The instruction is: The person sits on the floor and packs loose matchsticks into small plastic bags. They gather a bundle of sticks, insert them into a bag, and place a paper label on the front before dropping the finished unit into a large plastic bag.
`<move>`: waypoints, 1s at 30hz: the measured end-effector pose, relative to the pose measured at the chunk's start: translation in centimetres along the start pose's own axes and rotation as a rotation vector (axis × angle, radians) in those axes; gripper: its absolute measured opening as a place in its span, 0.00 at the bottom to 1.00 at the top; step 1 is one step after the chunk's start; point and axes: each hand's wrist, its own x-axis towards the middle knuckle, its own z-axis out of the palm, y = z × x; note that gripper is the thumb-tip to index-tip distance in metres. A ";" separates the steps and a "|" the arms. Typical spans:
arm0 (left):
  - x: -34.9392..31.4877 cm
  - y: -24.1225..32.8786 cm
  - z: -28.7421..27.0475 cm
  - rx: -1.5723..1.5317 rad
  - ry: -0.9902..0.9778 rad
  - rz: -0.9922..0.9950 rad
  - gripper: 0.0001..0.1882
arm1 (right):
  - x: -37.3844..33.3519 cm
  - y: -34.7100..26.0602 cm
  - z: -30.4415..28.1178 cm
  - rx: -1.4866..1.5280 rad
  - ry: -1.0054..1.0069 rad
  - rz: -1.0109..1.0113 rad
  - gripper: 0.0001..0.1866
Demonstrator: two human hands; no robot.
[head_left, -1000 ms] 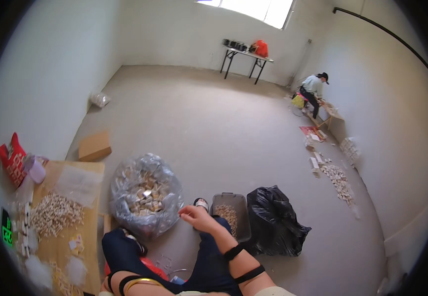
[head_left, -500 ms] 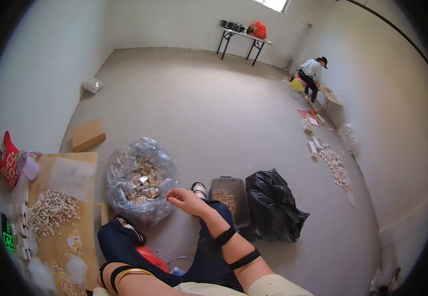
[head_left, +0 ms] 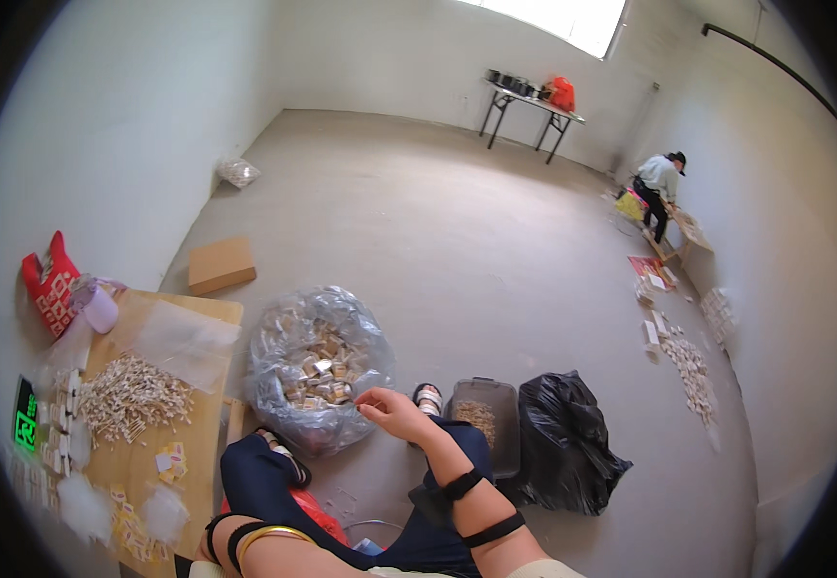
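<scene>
My right hand (head_left: 389, 410) hovers over my right knee, beside the near right rim of a clear plastic bag (head_left: 365, 313). Its fingers are curled together; whatever they may hold is too small to make out. Inside the bag lie many small packs (head_left: 322, 371) in shiny wrap. Of my left arm (head_left: 269, 551) only a part with dark bands and a gold bangle shows at the lower edge; that hand is out of sight. On the wooden table (head_left: 211, 323) to my left, a heap of short white-tipped sticks (head_left: 134, 395) lies near yellow-and-white cards (head_left: 172, 462).
Right of my leg stand a grey bin (head_left: 500, 409) holding small tan pieces and a black plastic bag (head_left: 568, 443). A cardboard box (head_left: 221, 265) lies beyond the table. Far right, a person (head_left: 661, 183) bends over a low table, with white pieces (head_left: 690, 371) along the wall.
The view has shifted, so everything sits lower and further right in the picture. My right hand stays beside the clear bag with its fingers curled.
</scene>
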 end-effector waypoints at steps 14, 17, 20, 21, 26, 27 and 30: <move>-27.7 9.5 -2.5 1.571 0.896 -1.289 0.18 | 3.4 2.0 3.2 0.091 -0.082 0.095 0.15; -30.4 8.8 -0.6 1.522 0.995 -1.357 0.17 | 4.7 4.1 4.6 0.095 -0.133 0.135 0.21; -30.0 8.5 -1.7 1.437 0.926 -1.325 0.17 | 7.0 4.9 6.1 0.207 -0.085 0.177 0.28; -29.2 8.5 -2.2 1.448 0.923 -1.317 0.17 | 7.9 5.1 5.9 0.231 -0.079 0.223 0.30; -27.3 8.7 -6.3 1.430 0.925 -1.326 0.16 | 16.2 3.0 1.7 0.300 0.080 0.162 0.24; -27.2 8.4 -7.7 1.431 0.875 -1.319 0.17 | 17.6 2.2 -0.3 0.329 0.124 0.145 0.24; -27.7 7.6 -11.7 1.369 0.788 -1.311 0.15 | 21.4 0.5 -4.2 0.318 0.254 0.112 0.22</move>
